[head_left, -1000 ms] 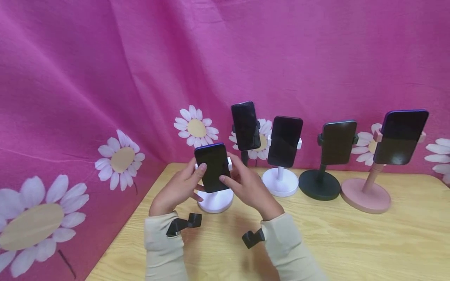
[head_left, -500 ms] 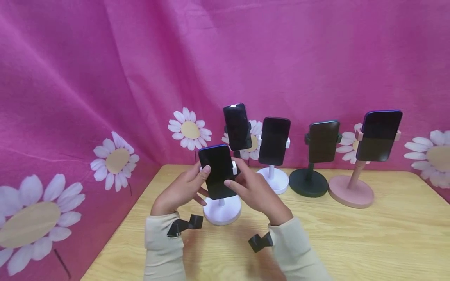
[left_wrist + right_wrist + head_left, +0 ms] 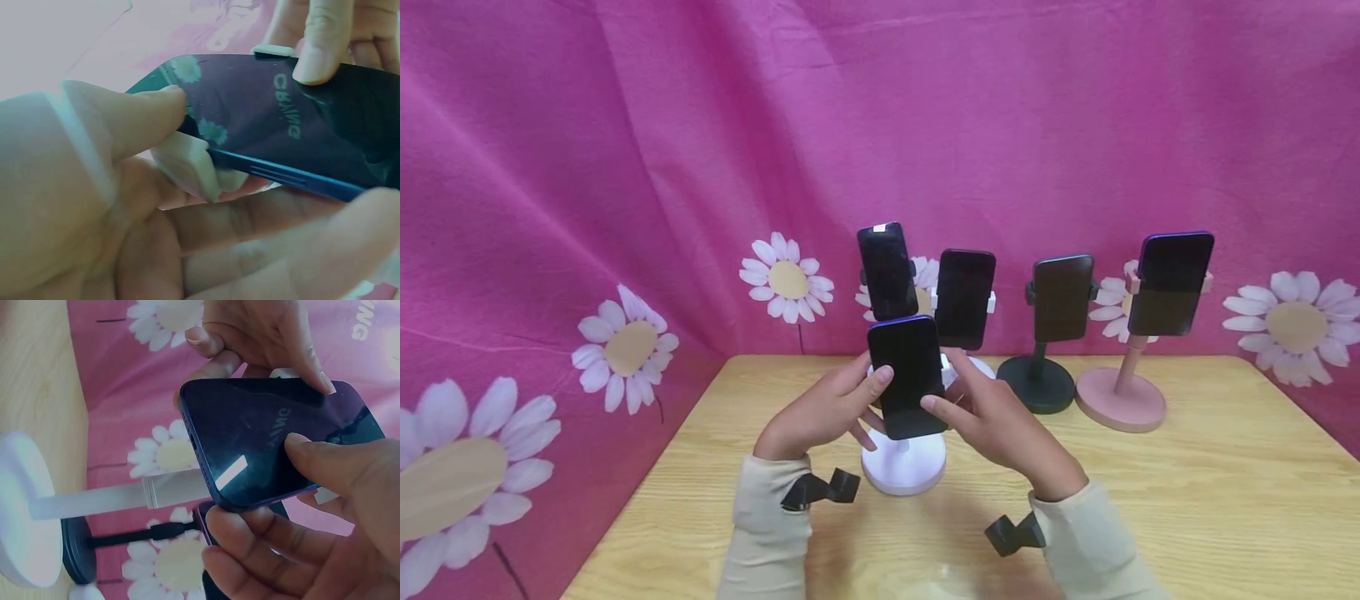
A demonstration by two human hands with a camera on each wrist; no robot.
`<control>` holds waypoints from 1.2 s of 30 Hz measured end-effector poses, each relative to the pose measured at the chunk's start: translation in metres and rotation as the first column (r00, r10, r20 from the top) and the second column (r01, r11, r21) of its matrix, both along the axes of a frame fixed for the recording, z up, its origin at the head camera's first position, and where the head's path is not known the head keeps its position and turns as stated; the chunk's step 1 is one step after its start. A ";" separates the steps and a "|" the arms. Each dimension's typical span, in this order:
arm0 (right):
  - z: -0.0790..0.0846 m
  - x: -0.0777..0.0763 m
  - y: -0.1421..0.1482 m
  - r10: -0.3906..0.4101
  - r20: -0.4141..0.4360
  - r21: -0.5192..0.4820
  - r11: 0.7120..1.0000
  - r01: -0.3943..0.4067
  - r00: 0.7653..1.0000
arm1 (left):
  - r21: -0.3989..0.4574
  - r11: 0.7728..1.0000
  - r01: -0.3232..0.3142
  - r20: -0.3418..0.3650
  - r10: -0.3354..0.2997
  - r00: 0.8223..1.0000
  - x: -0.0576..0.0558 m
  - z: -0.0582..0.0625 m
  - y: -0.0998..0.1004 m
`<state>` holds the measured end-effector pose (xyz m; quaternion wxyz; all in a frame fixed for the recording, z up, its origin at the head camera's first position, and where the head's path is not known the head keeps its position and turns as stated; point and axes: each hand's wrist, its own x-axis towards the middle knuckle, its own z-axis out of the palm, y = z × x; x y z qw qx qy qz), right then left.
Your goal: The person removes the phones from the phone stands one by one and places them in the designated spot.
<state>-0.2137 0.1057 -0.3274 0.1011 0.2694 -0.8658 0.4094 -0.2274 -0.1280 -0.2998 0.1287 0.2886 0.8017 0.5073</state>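
A dark phone [image 3: 907,379] with a blue edge sits in the clamp of a white phone stand [image 3: 903,468], its screen facing me. My left hand [image 3: 826,415] grips the phone's left side, thumb on the screen and fingers behind. In the left wrist view, a white clamp jaw lies by that thumb, against the blue edge of the phone [image 3: 250,119]. From the other side, my right hand [image 3: 1000,423] holds the phone, its thumb pressing the lower screen. The right wrist view shows its fingers curled under the phone [image 3: 262,444] and the white stand's ribbed stem [image 3: 178,487].
Behind stand phones in holders: one phone [image 3: 889,271] in a dark holder, one phone [image 3: 966,298] on a white stand, one on a dark green stand [image 3: 1036,385], one on a pink stand [image 3: 1122,402]. A pink flowered cloth [image 3: 1000,125] hangs behind the wooden table [image 3: 1210,500].
Both hands, the phone and its white stand have moved right and nearer to me. The head view has turned slightly right, so the other stands appear further left.
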 end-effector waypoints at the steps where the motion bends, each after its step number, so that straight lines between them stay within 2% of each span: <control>1: 0.000 0.001 0.004 -0.004 0.002 0.006 1.000 0.004 1.000 | 0.000 1.000 0.006 -0.004 -0.006 1.000 0.000 -0.001 0.003; 10: 0.006 0.017 0.040 -0.023 -0.018 0.056 0.998 0.024 1.000 | 0.011 0.998 0.065 -0.018 -0.065 0.998 -0.002 -0.003 0.036; 15: 0.014 0.026 0.059 -0.021 0.028 0.093 0.996 0.019 0.999 | -0.005 0.997 0.080 -0.007 -0.080 0.997 -0.002 -0.002 0.055; 20: 0.014 0.033 0.070 0.014 0.063 0.056 0.998 -0.018 0.998 | -0.020 0.995 0.101 -0.010 -0.101 0.995 0.002 -0.003 0.067; 24: 0.011 0.035 0.068 0.024 0.062 0.060 0.998 -0.028 0.998 | -0.030 0.994 0.101 -0.003 -0.102 0.995 0.005 -0.006 0.065; 29: 0.012 0.038 0.064 -0.009 0.044 0.117 0.993 0.003 0.999 | -0.032 0.994 0.104 -0.009 -0.104 0.995 0.004 -0.009 0.061; 33: 0.018 0.039 0.066 -0.031 0.058 0.152 0.988 0.022 0.998 | -0.045 0.991 0.128 -0.070 -0.131 0.989 0.001 -0.007 0.061; 36: 0.022 0.040 0.069 -0.036 0.073 0.162 0.986 0.024 0.997 | -0.095 0.990 0.101 -0.142 -0.113 0.983 0.000 -0.003 0.060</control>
